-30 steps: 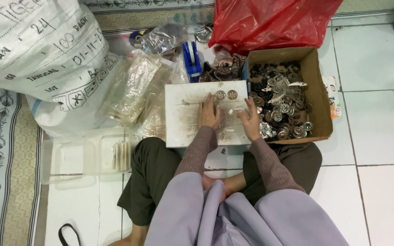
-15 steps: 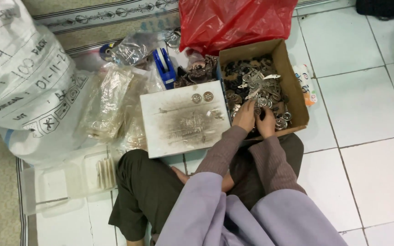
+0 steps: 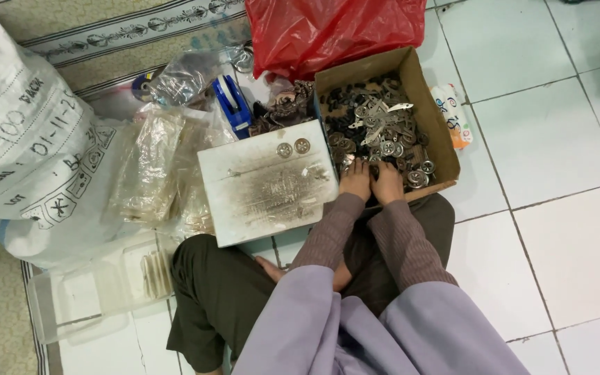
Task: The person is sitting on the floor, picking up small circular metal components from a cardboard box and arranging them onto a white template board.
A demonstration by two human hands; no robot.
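I sit cross-legged on a tiled floor. My left hand [image 3: 355, 179] and my right hand [image 3: 387, 182] rest side by side at the near edge of a brown cardboard box [image 3: 437, 130], fingers curled down into its heap of small round metal parts [image 3: 376, 132]. What the fingers hold is hidden. A worn white board [image 3: 265, 186] lies across my left knee, just left of the hands. Two round metal discs [image 3: 293, 148] sit near the board's far edge.
A red plastic bag [image 3: 335, 31] lies behind the box. Clear plastic packets [image 3: 151, 173], a blue tape dispenser [image 3: 232, 104] and a big white printed sack [image 3: 26, 146] fill the left side. A clear plastic tray [image 3: 92, 292] sits by my left leg. A small printed packet [image 3: 453, 114] lies right of the box.
Both hands left the white board, where they were at the two discs, and moved right into the cardboard box. The discs stay on the board.
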